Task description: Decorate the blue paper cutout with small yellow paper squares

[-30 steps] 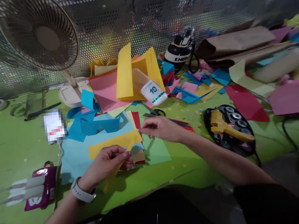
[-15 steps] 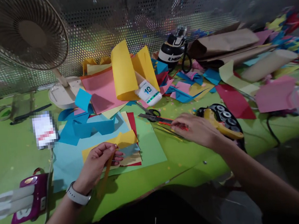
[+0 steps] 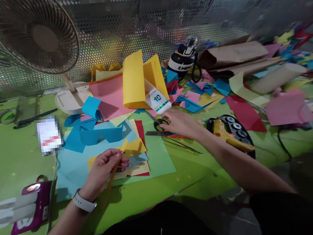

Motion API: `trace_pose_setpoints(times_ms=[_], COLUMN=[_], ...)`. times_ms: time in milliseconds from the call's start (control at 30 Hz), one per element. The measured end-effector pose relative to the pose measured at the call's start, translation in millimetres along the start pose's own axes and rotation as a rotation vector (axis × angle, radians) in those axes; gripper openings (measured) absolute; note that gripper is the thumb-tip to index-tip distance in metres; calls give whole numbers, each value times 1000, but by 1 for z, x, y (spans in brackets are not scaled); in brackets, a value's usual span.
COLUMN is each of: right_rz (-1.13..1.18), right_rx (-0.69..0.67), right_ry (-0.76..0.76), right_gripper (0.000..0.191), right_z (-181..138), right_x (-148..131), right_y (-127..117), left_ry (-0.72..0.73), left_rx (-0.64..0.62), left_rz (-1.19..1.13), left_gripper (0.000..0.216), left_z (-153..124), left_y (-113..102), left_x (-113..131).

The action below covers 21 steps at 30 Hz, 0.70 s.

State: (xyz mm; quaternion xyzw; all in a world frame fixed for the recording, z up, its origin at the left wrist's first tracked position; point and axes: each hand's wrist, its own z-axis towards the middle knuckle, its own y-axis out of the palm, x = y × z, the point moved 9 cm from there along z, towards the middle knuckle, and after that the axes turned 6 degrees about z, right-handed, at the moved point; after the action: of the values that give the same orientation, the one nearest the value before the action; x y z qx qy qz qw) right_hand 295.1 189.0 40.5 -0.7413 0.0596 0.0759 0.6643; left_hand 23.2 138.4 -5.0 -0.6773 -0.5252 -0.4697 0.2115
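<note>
My left hand pinches a narrow yellow paper strip between thumb and fingers, above a stack of coloured paper. One end of the strip hangs below the hand; a short end sticks up past the fingertips. Under it lie a yellow paper piece and a light blue sheet. My right hand has its fingers closed at the black handles of a pair of scissors, which lie on the table. Just below that hand are a dark flat blade and thin tweezers-like tool.
A white bottle and curled yellow paper stand behind the scissors. At right is a yellow glue gun on a round black tray. A fan, phone and purple box are at left. Paper scraps cover the back.
My right hand has moved left and away from me, from the orange-handled tool to the black scissors. My left hand still holds the yellow strip. The view has shifted slightly.
</note>
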Motion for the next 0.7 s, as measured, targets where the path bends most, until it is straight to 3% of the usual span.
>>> trace_pose_setpoints(times_ms=[167, 333, 467, 600, 700], right_rz=[-156, -206, -208, -26, 372], right_rx=[-158, -169, -92, -25, 18], right_ry=[67, 89, 101, 135, 114], right_gripper=[22, 29, 27, 25, 24], right_z=[8, 14, 6, -4, -9], right_x=[-5, -6, -7, -2, -1], right_y=[9, 8, -4, -13, -11], left_ry=[9, 27, 37, 20, 19], left_rx=[21, 52, 76, 101, 123], left_rz=[-32, -44, -62, -56, -47], left_gripper=[37, 33, 36, 41, 36], left_z=[-2, -4, -5, -4, -3], left_y=[2, 1, 0, -3, -7], left_x=[0, 0, 0, 0, 1])
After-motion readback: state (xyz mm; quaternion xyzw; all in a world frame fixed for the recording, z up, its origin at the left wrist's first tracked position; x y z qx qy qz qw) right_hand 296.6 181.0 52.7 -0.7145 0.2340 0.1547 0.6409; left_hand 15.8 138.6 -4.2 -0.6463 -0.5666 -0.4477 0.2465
